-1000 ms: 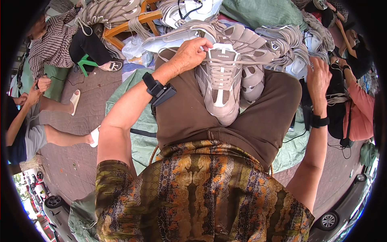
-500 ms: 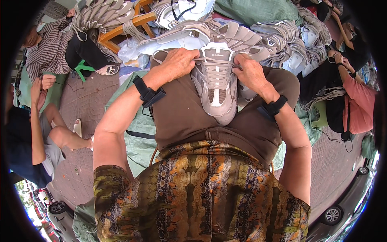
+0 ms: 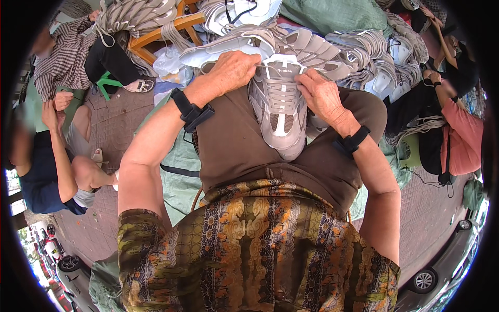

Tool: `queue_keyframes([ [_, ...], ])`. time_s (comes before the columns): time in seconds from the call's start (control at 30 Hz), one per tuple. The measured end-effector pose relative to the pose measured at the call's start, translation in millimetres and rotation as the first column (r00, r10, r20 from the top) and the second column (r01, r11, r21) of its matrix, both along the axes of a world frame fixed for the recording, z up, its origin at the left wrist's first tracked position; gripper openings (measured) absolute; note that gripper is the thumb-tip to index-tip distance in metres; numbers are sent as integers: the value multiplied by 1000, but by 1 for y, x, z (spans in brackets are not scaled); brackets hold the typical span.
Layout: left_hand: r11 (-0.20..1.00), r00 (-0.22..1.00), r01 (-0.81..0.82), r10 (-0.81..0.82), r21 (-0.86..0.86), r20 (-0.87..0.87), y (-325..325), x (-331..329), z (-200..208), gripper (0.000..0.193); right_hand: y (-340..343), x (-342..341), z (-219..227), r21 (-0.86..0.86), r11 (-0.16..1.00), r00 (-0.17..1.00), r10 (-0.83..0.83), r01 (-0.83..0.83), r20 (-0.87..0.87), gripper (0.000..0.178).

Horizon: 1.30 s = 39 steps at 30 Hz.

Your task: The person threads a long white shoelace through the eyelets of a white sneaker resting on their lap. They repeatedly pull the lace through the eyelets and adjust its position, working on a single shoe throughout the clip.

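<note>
A grey and white sneaker (image 3: 283, 117) stands between my thighs, its toe toward me and its tongue (image 3: 283, 70) away from me. Flat grey laces (image 3: 281, 98) cross its front in rows. My left hand (image 3: 236, 69) pinches a shoelace beside the top of the tongue, and a stretch of that lace runs from the fingers to the shoe. On the other side, my right hand (image 3: 319, 93) has its fingers bent and pressed together at the upper eyelets. What the right fingertips hold is hidden.
Stacked grey shoe uppers (image 3: 312, 49) and white-lined uppers (image 3: 228, 47) lie beyond my knees. A wooden stool frame (image 3: 166, 34) stands at the far left, near a green plastic stool (image 3: 104, 86). Other people sit on both sides. Green sheeting (image 3: 176, 190) lies under me.
My left hand has moved slightly up and away from the tongue, drawing the lace outward. My right hand has shifted a little toward the shoe, fingers lower along its edge.
</note>
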<state>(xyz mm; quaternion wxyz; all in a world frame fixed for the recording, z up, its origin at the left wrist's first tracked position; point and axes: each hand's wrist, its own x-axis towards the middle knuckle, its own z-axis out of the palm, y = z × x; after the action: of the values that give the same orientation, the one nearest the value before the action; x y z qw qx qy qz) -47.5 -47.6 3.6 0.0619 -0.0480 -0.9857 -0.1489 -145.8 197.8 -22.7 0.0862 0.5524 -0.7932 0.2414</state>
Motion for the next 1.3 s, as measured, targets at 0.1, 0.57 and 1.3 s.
queue_keyframes([
  [0.1, 999, 1000, -17, 17, -40, 16, -2, 1, 0, 18, -4, -3, -3, 57, 998, 999, 40, -39, -26, 14],
  [0.57, 968, 989, 69, -98, -239, -110, -6, 17, -5, 12, -3, -1, 3, -12, 998, 938, -53, 61, 343, 16],
  [1.3, 822, 987, -158, 109, -546, -122, -83, 81, 10, 10, 32, -33, 1, 177, 946, 946, -229, 272, -230, 6],
])
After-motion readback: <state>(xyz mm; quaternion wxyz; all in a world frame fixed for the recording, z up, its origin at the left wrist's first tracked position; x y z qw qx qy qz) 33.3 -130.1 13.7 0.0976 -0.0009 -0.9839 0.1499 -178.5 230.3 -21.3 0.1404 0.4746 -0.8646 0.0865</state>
